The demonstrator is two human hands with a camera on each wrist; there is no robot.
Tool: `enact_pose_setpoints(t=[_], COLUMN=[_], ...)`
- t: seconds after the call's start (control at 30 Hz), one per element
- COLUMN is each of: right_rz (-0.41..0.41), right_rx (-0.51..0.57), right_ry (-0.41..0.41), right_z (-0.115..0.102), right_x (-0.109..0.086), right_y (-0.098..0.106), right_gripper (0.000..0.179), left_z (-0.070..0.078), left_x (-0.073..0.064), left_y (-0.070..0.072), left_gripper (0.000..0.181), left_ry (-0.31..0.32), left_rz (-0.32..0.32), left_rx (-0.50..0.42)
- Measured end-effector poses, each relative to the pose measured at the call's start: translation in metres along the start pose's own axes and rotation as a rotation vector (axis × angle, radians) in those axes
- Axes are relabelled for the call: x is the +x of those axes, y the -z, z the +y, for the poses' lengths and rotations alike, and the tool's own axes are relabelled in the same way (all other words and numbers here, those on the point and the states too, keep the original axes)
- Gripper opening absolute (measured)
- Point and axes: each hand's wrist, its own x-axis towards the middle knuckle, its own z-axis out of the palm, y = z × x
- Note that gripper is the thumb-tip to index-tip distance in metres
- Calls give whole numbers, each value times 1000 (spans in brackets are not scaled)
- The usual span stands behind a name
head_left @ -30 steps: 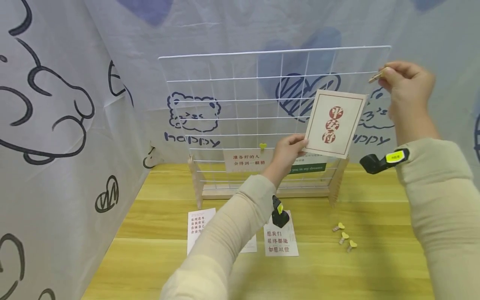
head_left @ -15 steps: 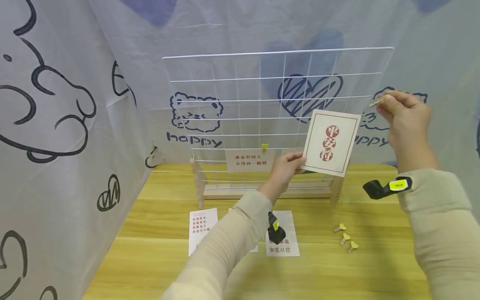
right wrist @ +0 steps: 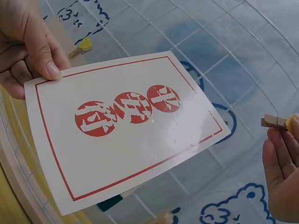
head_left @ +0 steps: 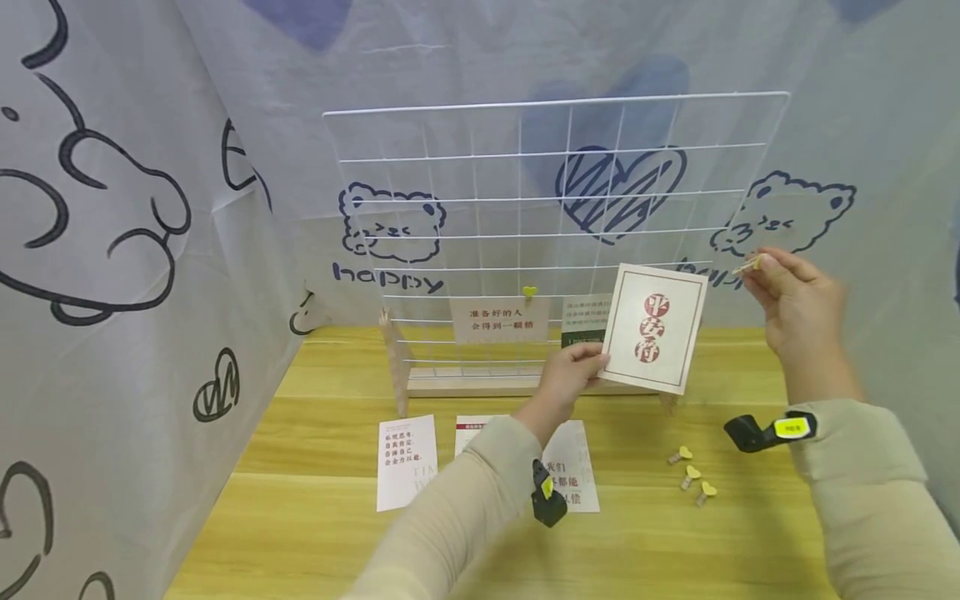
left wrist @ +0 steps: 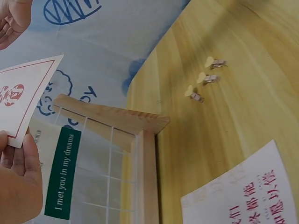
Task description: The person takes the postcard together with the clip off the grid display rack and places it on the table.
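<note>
A white card (head_left: 654, 329) with a red border and three red round characters is held up in front of the wire grid rack (head_left: 480, 200). My left hand (head_left: 564, 385) pinches its lower left edge between thumb and fingers. To the right of the card, apart from it, my right hand (head_left: 804, 321) pinches a small wooden clothespin (right wrist: 274, 122) with a yellow end. Low on the grid hang a card with red writing (head_left: 501, 321), under a yellow heart clothespin (head_left: 530, 292), and a white-and-green card (left wrist: 63, 172), partly hidden in the head view.
Several printed cards lie on the wooden table before the rack, among them a left card (head_left: 406, 463) and a right card (head_left: 576, 467); the left arm partly covers them. Three yellow heart clothespins (head_left: 691, 477) lie on the right. A patterned curtain (head_left: 247, 250) surrounds the table.
Both hands have come down, the left with the white card and the right with the clothespin. More of the white-and-green card on the grid shows than half a second ago.
</note>
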Motion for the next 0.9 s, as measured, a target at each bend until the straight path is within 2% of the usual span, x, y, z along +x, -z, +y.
enact_pose_setpoints(t=[0.17, 0.43, 0.6, 0.77, 0.87, 0.9], right_rz=[-13, 8, -12, 13, 26, 11], right_rx=[8, 33, 64, 56, 33, 21], right_ry=[-10, -107, -142, -172, -194, -186], right_z=[13, 31, 43, 52, 63, 71], right_x=[-9, -26, -35, -47, -44, -38], right_y=[14, 44, 62, 72, 93, 109], right_gripper=[14, 13, 12, 12, 12, 14], left_z=[-13, -31, -44, -57, -63, -65], left_x=[-7, -17, -20, -27, -31, -32], left_y=[0, -1, -1, -1, 0, 0], left_gripper=[18, 17, 16, 17, 17, 17], left_ry=[29, 92, 121, 152, 166, 172], left_rz=[3, 23, 31, 45, 40, 39], left_rx=[-29, -38, -38, -35, -25, -26])
